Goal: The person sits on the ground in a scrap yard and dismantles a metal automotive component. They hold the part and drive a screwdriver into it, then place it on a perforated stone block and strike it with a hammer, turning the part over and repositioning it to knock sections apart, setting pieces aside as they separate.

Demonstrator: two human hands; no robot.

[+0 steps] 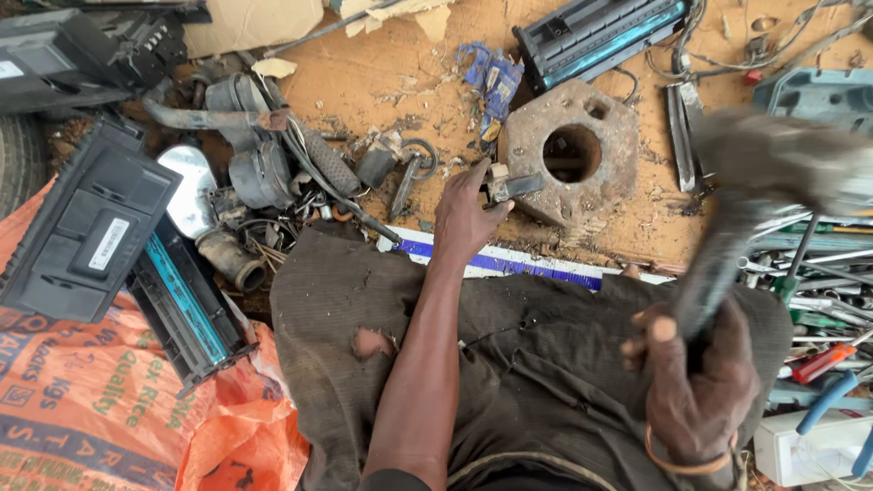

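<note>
The left hand [466, 214] is reaching forward over the knees, its fingers pinching a small metal part [509, 187] and pressing it against the near left edge of a rusted iron block [571, 164] with a round hole through its middle. The right hand [696, 377] is raised on the near right side of the block, its fingers wrapping tightly around the handle of a hammer [755, 195] whose blurred head is hanging above the block's right side.

Left of the block, a heap of scrap metal parts [273, 173], among them pipes, springs and rings, is lying on the sandy ground. Beyond the block, a black toner cartridge [596, 36] with a teal strip is lying, and just left of that sits a crumpled blue wrapper [491, 80]. Far to the block's left, two more cartridges [118, 255] are resting on an orange woven sack [91, 409]. On the block's right, screwdrivers and pliers [818, 300] are lying in a pile.
</note>
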